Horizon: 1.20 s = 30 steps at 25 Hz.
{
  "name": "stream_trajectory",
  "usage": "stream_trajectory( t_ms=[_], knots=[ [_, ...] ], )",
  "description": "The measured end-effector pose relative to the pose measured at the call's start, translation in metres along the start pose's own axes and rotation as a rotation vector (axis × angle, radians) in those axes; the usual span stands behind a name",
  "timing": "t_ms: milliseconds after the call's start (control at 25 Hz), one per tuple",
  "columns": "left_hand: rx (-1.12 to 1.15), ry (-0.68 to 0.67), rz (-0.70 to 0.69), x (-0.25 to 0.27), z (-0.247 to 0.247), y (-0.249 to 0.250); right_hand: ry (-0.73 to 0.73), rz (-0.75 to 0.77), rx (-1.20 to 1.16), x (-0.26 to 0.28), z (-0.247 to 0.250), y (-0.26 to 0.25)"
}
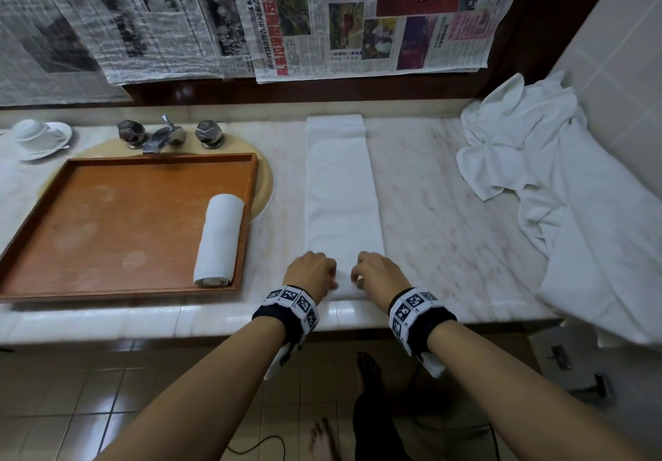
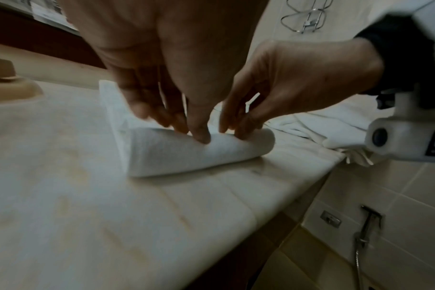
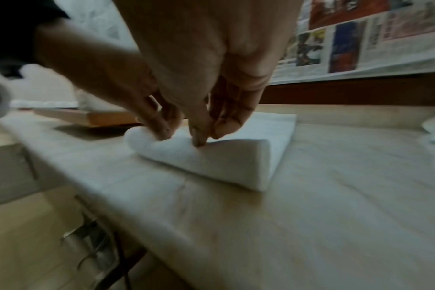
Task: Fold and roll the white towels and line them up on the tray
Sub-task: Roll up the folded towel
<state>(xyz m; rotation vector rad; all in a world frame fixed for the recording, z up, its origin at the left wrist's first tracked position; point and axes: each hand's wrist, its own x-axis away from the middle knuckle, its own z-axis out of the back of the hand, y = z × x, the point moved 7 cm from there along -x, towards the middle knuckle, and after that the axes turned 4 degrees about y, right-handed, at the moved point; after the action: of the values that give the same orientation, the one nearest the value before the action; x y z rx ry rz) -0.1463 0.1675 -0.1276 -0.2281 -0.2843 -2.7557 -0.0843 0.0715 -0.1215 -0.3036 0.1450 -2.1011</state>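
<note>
A long folded white towel [image 1: 342, 188] lies on the marble counter, running from the back wall to the front edge. Its near end is curled into a small roll [image 2: 186, 153] [image 3: 211, 159]. My left hand [image 1: 312, 270] and right hand [image 1: 376, 270] sit side by side on that roll, fingers curled over it and pinching it. An orange-brown tray [image 1: 107, 217] stands to the left, over the sink. One rolled white towel [image 1: 217, 240] lies along the tray's right side.
A heap of loose white towels [image 1: 530, 159] fills the counter's right end and hangs over its edge. A tap with two handles [image 1: 168, 134] stands behind the tray. An upturned cup on a saucer [image 1: 37, 136] sits at far left. Newspapers [image 1: 250, 20] cover the wall.
</note>
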Motion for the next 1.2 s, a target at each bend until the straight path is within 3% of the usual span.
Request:
stream_trajectory(
  t_ms=[240, 320, 560, 760, 960, 1080, 1200],
  knots=[
    [0.096, 0.082, -0.013, 0.013, -0.012, 0.012, -0.050, 0.048, 0.104, 0.013, -0.018, -0.020],
    [0.073, 0.102, -0.049, 0.015, -0.015, 0.014, 0.047, 0.089, 0.106, 0.009, -0.014, -0.020],
    [-0.103, 0.075, -0.194, 0.021, -0.015, 0.015, -0.108, 0.154, 0.071, 0.009, -0.011, -0.013],
    [-0.096, 0.041, -0.181, 0.019, -0.011, 0.014, -0.086, 0.112, -0.001, 0.016, -0.017, -0.012],
    [0.126, 0.233, -0.183, 0.036, -0.007, 0.025, -0.230, -0.012, -0.182, 0.001, -0.018, 0.005],
    [0.163, 0.296, -0.175, 0.035, -0.012, 0.021, -0.085, 0.043, -0.040, 0.005, -0.018, 0.004],
    [0.212, 0.204, -0.106, 0.011, -0.015, 0.012, 0.145, 0.072, 0.065, 0.020, -0.018, -0.005]
  ],
)
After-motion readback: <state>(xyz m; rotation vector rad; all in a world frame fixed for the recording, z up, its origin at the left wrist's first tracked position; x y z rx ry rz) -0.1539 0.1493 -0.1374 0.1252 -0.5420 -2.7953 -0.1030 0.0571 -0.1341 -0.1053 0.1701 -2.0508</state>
